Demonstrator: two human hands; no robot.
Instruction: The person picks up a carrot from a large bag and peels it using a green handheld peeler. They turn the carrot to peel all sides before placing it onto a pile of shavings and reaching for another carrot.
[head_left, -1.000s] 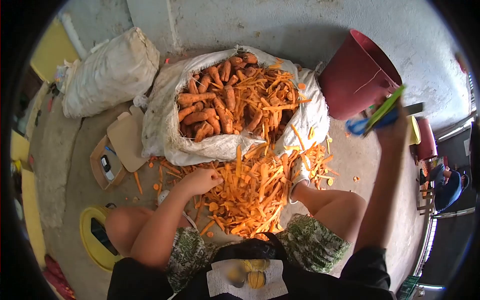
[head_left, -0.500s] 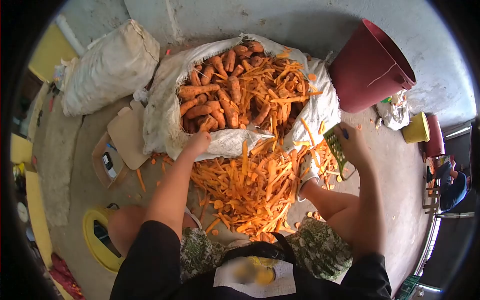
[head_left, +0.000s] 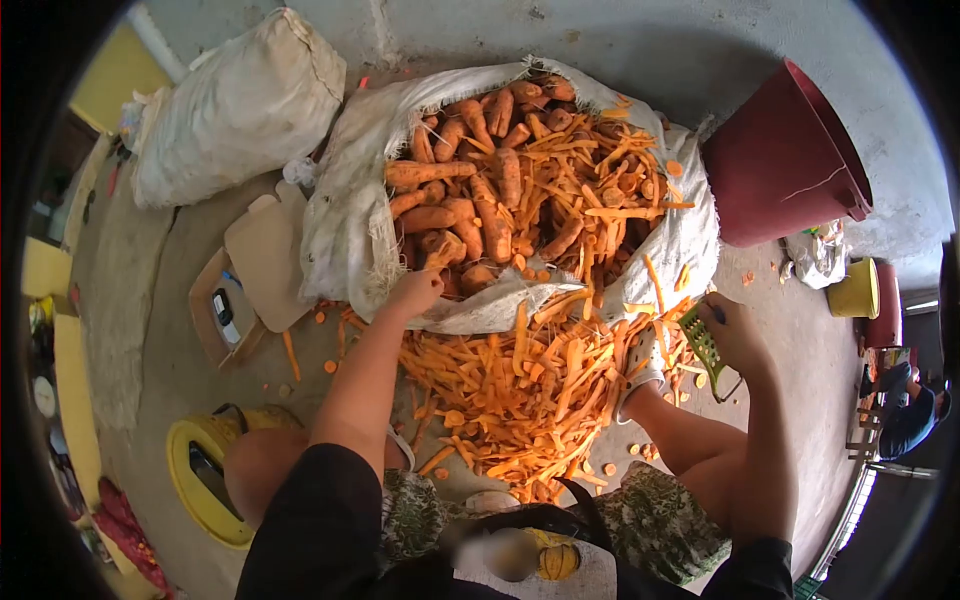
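Many carrots (head_left: 492, 222) in sack (head_left: 345, 225), just past left hand (head_left: 414, 293).

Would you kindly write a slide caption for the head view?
Left hand at an open sack of carrots, right hand holding a green tool.

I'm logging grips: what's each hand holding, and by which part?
Right hand holds a green tool, spot hidden. Left hand is at the narrow end of a carrot; grip unclear.
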